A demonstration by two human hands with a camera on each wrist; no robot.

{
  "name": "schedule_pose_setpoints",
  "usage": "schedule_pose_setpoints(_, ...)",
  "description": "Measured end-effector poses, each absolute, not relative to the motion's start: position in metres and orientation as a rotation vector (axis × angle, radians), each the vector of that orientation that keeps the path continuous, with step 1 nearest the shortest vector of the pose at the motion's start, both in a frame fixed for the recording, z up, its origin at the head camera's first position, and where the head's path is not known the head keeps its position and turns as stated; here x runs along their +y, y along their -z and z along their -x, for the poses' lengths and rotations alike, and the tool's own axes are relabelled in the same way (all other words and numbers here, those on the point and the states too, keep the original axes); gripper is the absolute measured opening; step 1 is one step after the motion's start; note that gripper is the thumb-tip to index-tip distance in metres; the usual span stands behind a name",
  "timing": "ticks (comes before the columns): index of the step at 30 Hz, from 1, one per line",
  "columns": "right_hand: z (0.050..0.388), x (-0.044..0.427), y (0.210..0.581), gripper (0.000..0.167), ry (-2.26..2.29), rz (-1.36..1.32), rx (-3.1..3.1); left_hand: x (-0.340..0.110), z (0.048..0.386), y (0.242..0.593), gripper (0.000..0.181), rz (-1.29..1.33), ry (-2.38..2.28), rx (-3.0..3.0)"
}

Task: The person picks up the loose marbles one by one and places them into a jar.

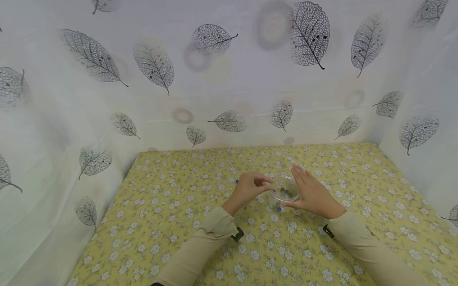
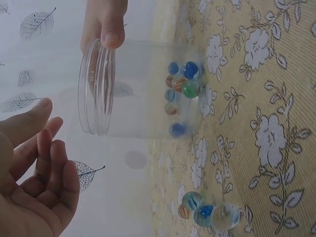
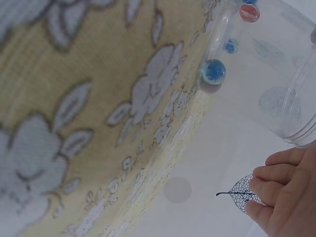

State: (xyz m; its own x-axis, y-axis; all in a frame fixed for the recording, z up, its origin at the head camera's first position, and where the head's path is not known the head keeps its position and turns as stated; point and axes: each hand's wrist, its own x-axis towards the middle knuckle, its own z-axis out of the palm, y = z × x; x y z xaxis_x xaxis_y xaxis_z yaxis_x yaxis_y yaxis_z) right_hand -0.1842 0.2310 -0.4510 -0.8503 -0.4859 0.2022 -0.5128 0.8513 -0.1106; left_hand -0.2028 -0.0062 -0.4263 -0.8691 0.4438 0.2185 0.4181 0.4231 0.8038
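Observation:
A clear plastic jar [image 2: 136, 106] with a ridged neck stands upright on the flowered cloth. Several glass marbles [image 2: 190, 89], blue, green and reddish, lie on its bottom. My right hand [image 1: 315, 197] holds the jar near the rim, thumb on the near side and fingers along the far side. Beside the jar's mouth is my left hand [image 1: 251, 186], thumb and fingers loosely bent; no marble shows between them in the left wrist view. Several loose marbles [image 2: 204, 215] rest on the cloth outside the jar, on its near side.
Yellow cloth with white flowers [image 1: 179, 222] covers the table. One blue marble [image 1: 237, 181] lies past the left hand. A pale curtain [image 1: 229, 79] printed with dark leaves hangs behind the table and on both sides.

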Motion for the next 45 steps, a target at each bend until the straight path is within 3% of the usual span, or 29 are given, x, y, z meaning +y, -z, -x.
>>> schedule_pose_setpoints(18,0.184,0.230,0.448,0.115,-0.253,-0.759,-2.895,-0.033,0.200,0.425,0.018,-0.781,-1.398,2.659)
schedule_pose_setpoints(45,0.183,0.230,0.449,0.115,-0.265,-0.754,-2.910,-0.066,0.203,0.451,0.016,-0.752,-1.278,2.595)
